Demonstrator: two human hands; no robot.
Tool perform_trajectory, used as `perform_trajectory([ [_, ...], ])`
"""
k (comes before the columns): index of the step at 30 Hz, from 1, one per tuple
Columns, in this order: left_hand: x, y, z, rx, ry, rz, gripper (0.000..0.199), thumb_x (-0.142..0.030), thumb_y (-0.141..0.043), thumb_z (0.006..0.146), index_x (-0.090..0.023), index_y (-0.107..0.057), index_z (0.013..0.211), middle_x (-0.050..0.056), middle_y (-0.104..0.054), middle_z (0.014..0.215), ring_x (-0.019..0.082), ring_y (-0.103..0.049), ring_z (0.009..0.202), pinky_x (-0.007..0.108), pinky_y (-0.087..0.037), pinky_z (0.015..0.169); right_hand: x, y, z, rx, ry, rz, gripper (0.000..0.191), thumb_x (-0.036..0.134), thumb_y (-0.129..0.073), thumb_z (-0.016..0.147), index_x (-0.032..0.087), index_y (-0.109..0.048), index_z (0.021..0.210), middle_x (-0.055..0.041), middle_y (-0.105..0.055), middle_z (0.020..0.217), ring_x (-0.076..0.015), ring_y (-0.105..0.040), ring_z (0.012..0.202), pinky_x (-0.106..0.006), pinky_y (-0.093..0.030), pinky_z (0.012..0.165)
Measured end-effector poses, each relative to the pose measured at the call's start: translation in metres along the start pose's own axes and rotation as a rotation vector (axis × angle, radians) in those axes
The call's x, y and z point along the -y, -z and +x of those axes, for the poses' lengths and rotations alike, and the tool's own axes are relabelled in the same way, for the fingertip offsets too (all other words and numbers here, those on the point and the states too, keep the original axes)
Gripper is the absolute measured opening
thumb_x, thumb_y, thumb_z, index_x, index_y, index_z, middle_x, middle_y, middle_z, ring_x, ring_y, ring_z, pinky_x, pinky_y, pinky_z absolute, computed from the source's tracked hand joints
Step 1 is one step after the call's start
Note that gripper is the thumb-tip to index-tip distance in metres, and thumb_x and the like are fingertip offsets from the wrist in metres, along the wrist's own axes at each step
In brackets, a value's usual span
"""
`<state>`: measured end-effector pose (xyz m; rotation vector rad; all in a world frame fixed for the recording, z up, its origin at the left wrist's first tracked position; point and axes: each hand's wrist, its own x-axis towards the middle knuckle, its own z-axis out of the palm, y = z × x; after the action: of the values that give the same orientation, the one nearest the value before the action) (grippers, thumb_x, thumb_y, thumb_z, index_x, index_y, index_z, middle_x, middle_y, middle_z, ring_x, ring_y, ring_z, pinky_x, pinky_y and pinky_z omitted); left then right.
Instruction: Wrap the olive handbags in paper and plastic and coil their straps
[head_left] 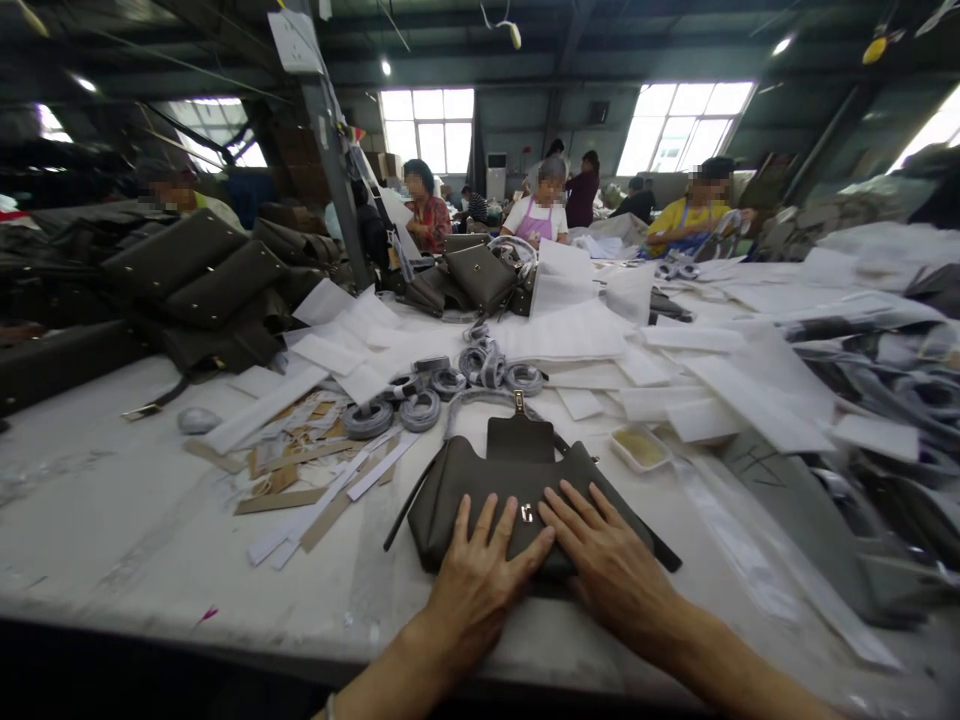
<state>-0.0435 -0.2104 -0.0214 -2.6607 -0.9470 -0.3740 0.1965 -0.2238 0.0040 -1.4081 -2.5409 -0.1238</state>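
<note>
A dark olive handbag (450, 480) lies on the white table near its front edge, its flap (521, 440) folded back away from me. A small metal clasp (526, 513) shows on the bag's front. My left hand (480, 570) rests flat on the bag, left of the clasp, fingers spread. On the clasp's right, my right hand (615, 560) also lies on the bag with its fingers apart. The left thumb and right hand are close together just below the clasp.
Coiled wrapped straps (420, 410) lie beyond the bag, with card strips (289, 500) to the left. A small tray (640, 450) and white sheets (750, 385) are on the right. Dark bags (180, 270) are piled at the back left. Several people work across the table.
</note>
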Motion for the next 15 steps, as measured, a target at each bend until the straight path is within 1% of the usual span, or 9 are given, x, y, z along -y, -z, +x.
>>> perform_trajectory([
  [2, -0.006, -0.007, 0.005, -0.003, 0.015, 0.006, 0.067, -0.037, -0.047, 0.097, -0.036, -0.012, 0.154, 0.016, -0.042, 0.15, 0.037, -0.042, 0.135, 0.062, -0.034, 0.106, -0.01, 0.016, 0.008, 0.12, 0.014, 0.112, 0.056, 0.042, -0.061, 0.09, 0.02, -0.052, 0.14, -0.0122, -0.052, 0.142, -0.0341, -0.046, 0.134, -0.057, -0.037, 0.111],
  [3, -0.007, -0.011, 0.007, -0.004, 0.02, 0.01, 0.067, -0.04, -0.047, 0.097, -0.036, -0.012, 0.154, 0.016, -0.041, 0.15, 0.037, -0.042, 0.135, 0.063, -0.034, 0.106, -0.015, 0.021, 0.012, 0.146, -0.002, 0.151, 0.057, 0.046, -0.058, 0.092, 0.021, -0.05, 0.142, -0.0118, -0.052, 0.143, -0.0316, -0.047, 0.134, -0.054, -0.038, 0.111],
  [5, -0.009, -0.016, 0.008, -0.004, 0.026, 0.01, 0.068, -0.043, -0.048, 0.097, -0.038, -0.011, 0.154, 0.016, -0.041, 0.151, 0.038, -0.042, 0.135, 0.064, -0.033, 0.105, -0.022, 0.025, 0.018, 0.126, -0.048, 0.162, 0.054, 0.048, -0.049, 0.097, 0.024, -0.046, 0.145, -0.0106, -0.049, 0.145, -0.0281, -0.045, 0.136, -0.052, -0.036, 0.113],
  [6, -0.009, -0.018, 0.008, -0.01, 0.028, 0.007, 0.069, -0.044, -0.049, 0.096, -0.038, -0.011, 0.154, 0.017, -0.041, 0.15, 0.038, -0.042, 0.135, 0.065, -0.033, 0.105, -0.023, 0.023, 0.021, 0.096, -0.056, 0.136, 0.054, 0.049, -0.048, 0.098, 0.025, -0.045, 0.146, -0.0108, -0.047, 0.147, -0.0285, -0.042, 0.138, -0.054, -0.033, 0.114],
  [8, -0.008, -0.017, 0.007, -0.031, 0.027, -0.001, 0.071, -0.048, -0.05, 0.095, -0.036, -0.012, 0.154, 0.019, -0.042, 0.149, 0.04, -0.043, 0.135, 0.066, -0.034, 0.104, -0.025, 0.011, 0.021, 0.058, -0.025, 0.068, 0.057, 0.053, -0.049, 0.096, 0.025, -0.044, 0.146, -0.0111, -0.043, 0.15, -0.0308, -0.037, 0.141, -0.059, -0.025, 0.116],
  [10, -0.006, -0.013, 0.003, -0.057, 0.002, -0.006, 0.072, -0.051, -0.05, 0.094, -0.035, -0.014, 0.154, 0.019, -0.044, 0.148, 0.039, -0.044, 0.134, 0.064, -0.035, 0.104, -0.027, -0.003, 0.017, 0.048, 0.014, 0.027, 0.062, 0.056, -0.051, 0.094, 0.027, -0.041, 0.148, -0.0104, -0.039, 0.153, -0.0308, -0.034, 0.142, -0.06, -0.021, 0.117],
  [12, -0.003, -0.006, -0.005, -0.086, -0.014, 0.003, 0.077, -0.054, -0.054, 0.091, -0.033, -0.016, 0.154, 0.019, -0.046, 0.146, 0.037, -0.045, 0.134, 0.058, -0.037, 0.106, -0.03, -0.012, 0.012, 0.047, 0.024, 0.015, 0.065, 0.055, -0.052, 0.093, 0.029, -0.035, 0.15, -0.0089, -0.034, 0.155, -0.029, -0.031, 0.144, -0.057, -0.02, 0.118],
  [15, 0.001, 0.003, -0.021, -0.137, 0.046, 0.049, 0.088, -0.063, -0.061, 0.082, -0.03, -0.021, 0.154, 0.02, -0.05, 0.142, 0.035, -0.048, 0.132, 0.047, -0.041, 0.105, -0.035, -0.014, 0.007, 0.049, 0.04, 0.014, 0.069, 0.055, -0.055, 0.092, 0.032, -0.029, 0.152, -0.0064, -0.031, 0.157, -0.0284, -0.032, 0.143, -0.054, -0.019, 0.119],
])
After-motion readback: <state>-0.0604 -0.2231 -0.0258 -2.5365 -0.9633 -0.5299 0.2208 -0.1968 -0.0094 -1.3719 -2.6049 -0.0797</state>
